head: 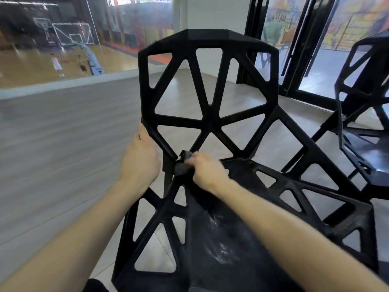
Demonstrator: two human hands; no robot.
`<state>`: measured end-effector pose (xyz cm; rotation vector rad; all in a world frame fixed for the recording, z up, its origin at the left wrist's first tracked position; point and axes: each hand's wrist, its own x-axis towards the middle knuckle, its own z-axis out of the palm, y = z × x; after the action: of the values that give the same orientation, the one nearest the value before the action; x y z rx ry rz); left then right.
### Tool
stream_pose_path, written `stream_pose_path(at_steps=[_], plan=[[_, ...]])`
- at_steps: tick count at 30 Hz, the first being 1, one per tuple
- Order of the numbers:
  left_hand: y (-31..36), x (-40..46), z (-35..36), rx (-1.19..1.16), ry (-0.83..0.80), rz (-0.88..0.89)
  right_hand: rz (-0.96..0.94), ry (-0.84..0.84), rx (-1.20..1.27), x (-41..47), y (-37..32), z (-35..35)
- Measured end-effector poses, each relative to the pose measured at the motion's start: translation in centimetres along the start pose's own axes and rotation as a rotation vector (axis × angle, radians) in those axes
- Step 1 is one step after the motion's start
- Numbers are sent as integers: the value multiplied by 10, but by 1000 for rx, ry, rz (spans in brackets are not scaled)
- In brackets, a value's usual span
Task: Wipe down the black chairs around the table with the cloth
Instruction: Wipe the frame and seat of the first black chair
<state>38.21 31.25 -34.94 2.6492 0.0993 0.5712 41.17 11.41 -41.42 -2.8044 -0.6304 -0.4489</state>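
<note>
Gripping the cloth in our right hand at frame centre, we press it where the chair back meets the seat; struts run up-right from it. Our left hand grips the back's left edge.

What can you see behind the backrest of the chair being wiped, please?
Through the chair backrest's openings: pale tiled floor, a white wall and a black door frame. The struts cover the rest.
</note>
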Motion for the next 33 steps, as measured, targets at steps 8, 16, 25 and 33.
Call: stream_pose_path(at_steps=[8, 16, 25, 33], plan=[[-3, 7, 3, -106, -34, -39, 112, 65, -339, -16, 107, -1], [-1, 4, -1, -196, -72, -75, 100, 515, 189, 76, -1, -99], [-24, -25, 6, -125, -19, -85, -143, 229, 277, 79, -40, -20], [-26, -28, 5, -148, -23, -81, 6, 249, 475, 93, -56, -40]])
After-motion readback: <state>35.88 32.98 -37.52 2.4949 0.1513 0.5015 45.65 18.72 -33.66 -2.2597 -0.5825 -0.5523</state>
